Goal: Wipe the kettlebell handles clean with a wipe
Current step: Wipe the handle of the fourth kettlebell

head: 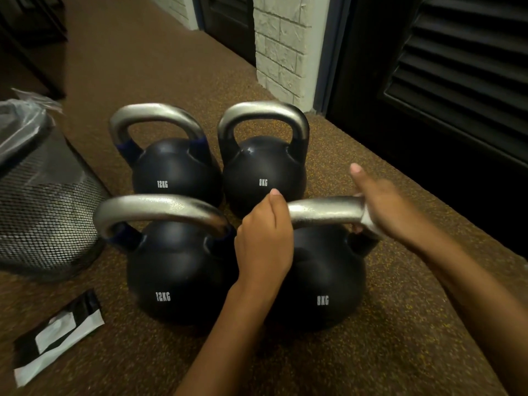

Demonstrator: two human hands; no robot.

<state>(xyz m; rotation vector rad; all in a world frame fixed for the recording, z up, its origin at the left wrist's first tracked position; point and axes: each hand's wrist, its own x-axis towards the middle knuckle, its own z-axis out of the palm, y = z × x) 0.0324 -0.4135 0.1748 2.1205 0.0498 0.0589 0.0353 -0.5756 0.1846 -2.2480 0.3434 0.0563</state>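
Observation:
Several black kettlebells with silver handles stand on the floor. The near right 8KG kettlebell has my left hand gripping the left end of its handle. My right hand holds a white wipe wrapped round the right end of that handle, thumb raised. The near left 12KG kettlebell stands beside it. Behind are another 12KG kettlebell and another 8KG kettlebell.
A mesh waste bin with a clear liner stands at the left. A black and white wipe packet lies on the brown speckled floor at the near left. Dark louvred doors and a white brick pillar stand behind.

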